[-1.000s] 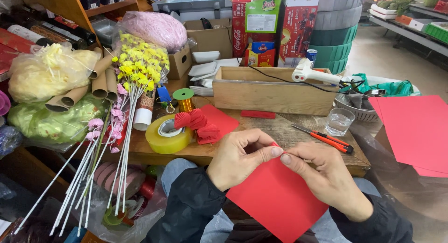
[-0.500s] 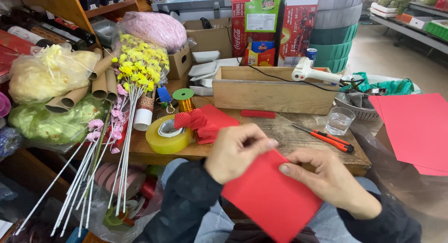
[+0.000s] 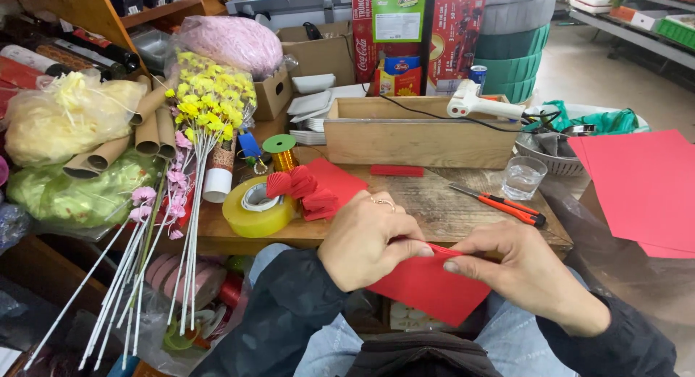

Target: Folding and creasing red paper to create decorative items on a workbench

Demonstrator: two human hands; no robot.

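Both of my hands pinch the top edge of a red paper sheet [image 3: 427, 286] held over my lap, just in front of a small wooden table [image 3: 434, 200]. My left hand [image 3: 369, 239], with a ring on one finger, grips the sheet's left part. My right hand [image 3: 521, 268] holds its right part between thumb and forefinger. The sheet hangs down folded, with its lower corner pointing at my knees. Red pleated paper pieces [image 3: 304, 192] lie on the table just beyond my left hand.
On the table are a yellow tape roll [image 3: 257, 207], an orange-handled cutter [image 3: 503, 205], a glass of water [image 3: 523, 176], a wooden box [image 3: 420, 134] and a white glue gun [image 3: 485, 106]. Artificial flower stems [image 3: 181, 203] lean at left. More red sheets [image 3: 644, 189] lie at right.
The red sheet has been folded smaller and now hangs shorter. Both hands stay together at its top edge, pinching closer along the fold.
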